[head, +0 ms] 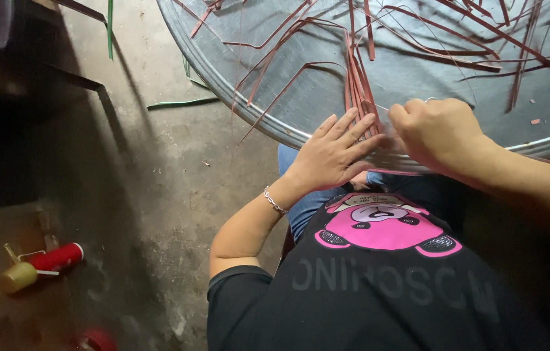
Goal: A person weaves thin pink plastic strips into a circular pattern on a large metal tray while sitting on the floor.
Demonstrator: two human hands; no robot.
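My left hand (335, 151) lies flat with fingers spread on a bundle of thin dark red strips (357, 84) at the near rim of a round grey metal tray (236, 97). My right hand (433, 130) is curled beside it, fingertips pinching the ends of the same red strips. A silver bracelet (274, 201) sits on my left wrist. More red strips (444, 39) fan out across the tray. The strip ends under my hands are hidden.
Concrete floor lies to the left, with green strips (181, 103) near the tray's edge. A red cylinder (59, 257) and a yellowish bulb-shaped object (19, 275) lie at lower left. Dark furniture (21, 71) stands at upper left.
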